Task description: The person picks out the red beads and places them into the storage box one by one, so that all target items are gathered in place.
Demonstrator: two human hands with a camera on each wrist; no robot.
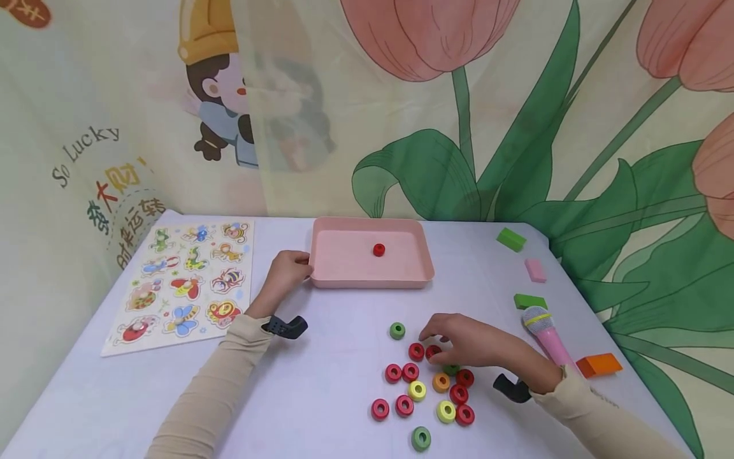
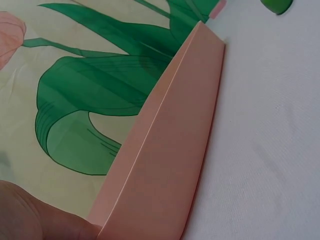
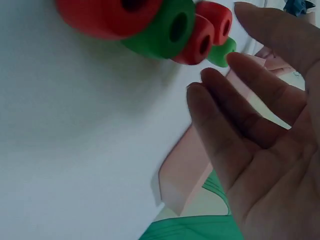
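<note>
My left hand (image 1: 288, 271) is at the left wall of a shallow pink tray (image 1: 373, 284), gripping its edge; in the left wrist view, the thumb (image 2: 45, 220) meets the rim. Inside the tray lies one red bead (image 1: 379, 250). Over the group of loose beads, my right hand (image 1: 470, 339) hovers with fingers apart and nothing between them. Closest to its fingertips are a red bead (image 1: 433, 352) and another red bead (image 1: 416, 351). A green bead (image 1: 452, 369) is partly hidden under the hand. In the right wrist view, several red and green beads lie beyond the fingers (image 3: 215, 125).
Yellow beads (image 1: 417, 390), an orange bead (image 1: 441, 382) and more red and green ones are scattered nearby. An insect puzzle board (image 1: 189, 280) lies at left. On the right are a toy microphone (image 1: 547, 331), green blocks (image 1: 511, 239), a pink block (image 1: 536, 270) and an orange block (image 1: 599, 365).
</note>
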